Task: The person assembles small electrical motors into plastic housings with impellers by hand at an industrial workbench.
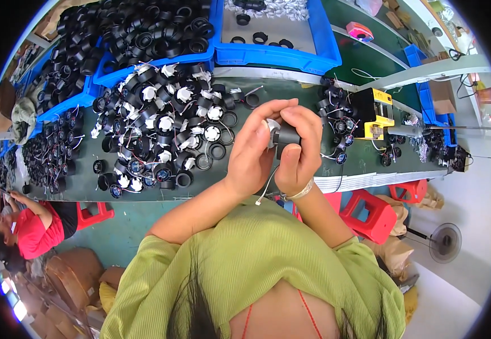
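over the near edge of the bench [221, 182], both hands close around one small part: black ring [290, 139] to the right, white piece [272, 133] showing at its left side. left hand [249, 153] bent around the left side, thumb tip against the white piece; right hand [302, 148] curled around the ring, thumb up under it. palms face each other, fingertips nearly meeting above, part pinched between; how hard they press cannot be told. a thin wire [269, 182] hangs below, its small white plug [258, 201] loose in front of the shirt [268, 243]. whether the two pieces sit flush is hidden by the fingers. my judgement on doing this well: keep ring and white piece on one axis, push evenly from both sides, thumbs opposed, no tilt; blades look thin, so pressure is better on the hub or rim than on one blade. keep the wire outside the joint and slack, so nothing is nipped or tugged. a slow turn and a look at the gap all round would show any lean. surroundings: at left, a pile [169, 127] of similar rings, white pieces and wires; behind, blue tray [279, 58] with a few rings and many white pieces; at right, yellow machine [382, 121] beside a smaller heap [342, 125], well apart from the hands
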Demonstrator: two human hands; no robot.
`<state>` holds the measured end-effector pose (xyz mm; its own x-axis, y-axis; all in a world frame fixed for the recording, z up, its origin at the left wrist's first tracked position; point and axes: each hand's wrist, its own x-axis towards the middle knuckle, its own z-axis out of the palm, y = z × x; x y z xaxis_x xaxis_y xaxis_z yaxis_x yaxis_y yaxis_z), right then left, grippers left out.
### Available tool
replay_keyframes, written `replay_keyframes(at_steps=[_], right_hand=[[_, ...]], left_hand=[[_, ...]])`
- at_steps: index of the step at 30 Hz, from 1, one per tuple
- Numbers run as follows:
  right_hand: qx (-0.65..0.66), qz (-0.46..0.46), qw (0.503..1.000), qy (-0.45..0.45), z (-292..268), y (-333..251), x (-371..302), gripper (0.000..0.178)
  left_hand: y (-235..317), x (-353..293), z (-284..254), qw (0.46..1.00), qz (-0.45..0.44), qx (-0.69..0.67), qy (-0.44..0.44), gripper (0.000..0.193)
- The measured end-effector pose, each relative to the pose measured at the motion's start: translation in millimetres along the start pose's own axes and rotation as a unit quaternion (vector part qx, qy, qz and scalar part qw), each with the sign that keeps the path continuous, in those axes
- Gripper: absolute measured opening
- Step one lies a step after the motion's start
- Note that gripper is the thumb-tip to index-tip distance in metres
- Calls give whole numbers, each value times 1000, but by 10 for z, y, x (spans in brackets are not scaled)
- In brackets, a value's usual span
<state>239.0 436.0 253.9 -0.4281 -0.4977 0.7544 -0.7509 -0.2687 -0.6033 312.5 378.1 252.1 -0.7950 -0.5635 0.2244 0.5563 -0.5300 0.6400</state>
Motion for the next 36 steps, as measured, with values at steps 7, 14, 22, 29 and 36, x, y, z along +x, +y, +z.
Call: replay_keyframes(at_steps=[7,14,22,29,36], right_hand=[[-9,53,995,-81,-65,-52,-76,27],[54,188,956,-220,115,207,-362,21],[110,416,896,-113,160,846,-793,36],[-276,454,832,-162,-749,1817,-1364,35],[-353,346,769,-405,-710,2103,-1356,49]], left_hand=[[-61,-31,-134,996,-30,40,-74,67],[-153,-288,-444,981,-169,63,71,60],[95,326,-1325,759,19,624,185,38],[390,1046,-2120,290,-53,955,-11,38],[170,1387,-1972,238,-30,971,-3,50]])
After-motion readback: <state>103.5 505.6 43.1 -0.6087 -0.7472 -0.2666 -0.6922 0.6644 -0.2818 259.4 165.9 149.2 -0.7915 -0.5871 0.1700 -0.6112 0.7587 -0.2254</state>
